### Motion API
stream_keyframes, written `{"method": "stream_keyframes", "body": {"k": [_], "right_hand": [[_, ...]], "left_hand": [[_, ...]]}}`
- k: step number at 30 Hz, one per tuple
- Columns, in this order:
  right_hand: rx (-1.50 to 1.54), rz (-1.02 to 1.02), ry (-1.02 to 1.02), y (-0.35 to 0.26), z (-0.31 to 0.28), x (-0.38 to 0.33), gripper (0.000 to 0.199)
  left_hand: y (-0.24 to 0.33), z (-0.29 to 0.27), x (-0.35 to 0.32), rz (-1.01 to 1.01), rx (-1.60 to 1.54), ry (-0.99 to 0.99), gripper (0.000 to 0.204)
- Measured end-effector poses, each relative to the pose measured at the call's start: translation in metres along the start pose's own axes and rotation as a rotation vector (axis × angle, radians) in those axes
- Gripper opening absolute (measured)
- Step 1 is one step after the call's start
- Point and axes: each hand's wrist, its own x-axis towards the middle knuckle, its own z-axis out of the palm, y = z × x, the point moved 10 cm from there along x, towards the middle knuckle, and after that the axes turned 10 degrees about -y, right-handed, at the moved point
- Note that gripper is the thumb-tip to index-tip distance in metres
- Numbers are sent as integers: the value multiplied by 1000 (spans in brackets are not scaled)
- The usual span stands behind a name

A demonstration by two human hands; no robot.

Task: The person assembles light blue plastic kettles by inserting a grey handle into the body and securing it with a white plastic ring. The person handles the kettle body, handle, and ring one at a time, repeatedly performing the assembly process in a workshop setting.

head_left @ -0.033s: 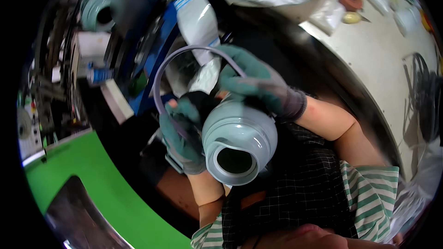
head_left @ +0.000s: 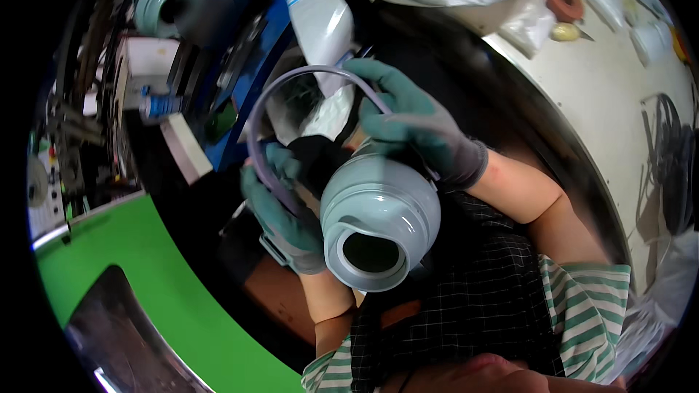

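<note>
A glossy pale blue-grey vessel [head_left: 386, 193] with a wide round mouth is in front of my body, its dark opening facing up toward me. A thin purple-grey hoop [head_left: 309, 70], like a carrying handle, arches beyond it. My right hand [head_left: 422, 120], in a green and grey glove, curls around the hoop's right end close to the vessel's far side. On the left, my left hand [head_left: 280, 207], gloved alike, has the hoop's other end between thumb and fingers, beside the vessel's wall. The vessel hides where the hoop's ends meet it.
To the right, a pale worktop [head_left: 568, 91] carries a reddish tape roll [head_left: 564, 1], plastic bags and black cables [head_left: 666, 153]. A green surface [head_left: 160, 269] lies at lower left. Another pale vessel [head_left: 156, 7] stands at far left, beyond a blue bottle [head_left: 162, 104].
My left hand's fingers have moved slightly left and spread around the hoop. My right hand's fingers have parted a little. The vessel has hardly moved.
</note>
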Motion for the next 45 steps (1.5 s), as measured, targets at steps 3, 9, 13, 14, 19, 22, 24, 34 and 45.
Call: {"method": "stream_keyframes", "body": {"k": [3, 9, 13, 14, 19, 22, 24, 34, 45], "right_hand": [[225, 27, -7, 12, 16, -3, 64], [126, 89, 136, 9, -9, -16, 47], [-50, -125, -87, -19, 14, -7, 35], [-166, -214, -162, -36, 34, -8, 36], [-547, -486, -192, -92, 50, -48, 51], [-754, -396, 263, -69, -39, -53, 67], [-706, -133, 388, -27, -89, -55, 69], [-330, -925, 475, -285, -105, -236, 48], [-1197, -683, 1663, -485, -394, -426, 64]], "left_hand": [[90, 33, -70, 229, 458, 10, 58], [66, 73, -113, 234, 699, -591, 62], [69, 72, -117, 280, 771, -567, 63], [69, 69, -119, 286, 780, -546, 64], [76, 91, -97, 421, 729, -590, 66], [95, 91, -71, 522, 641, -498, 67], [127, 73, -56, 591, 622, -364, 69], [133, 158, -8, 705, 476, -433, 78], [43, 230, -4, 359, 487, -783, 65]]}}
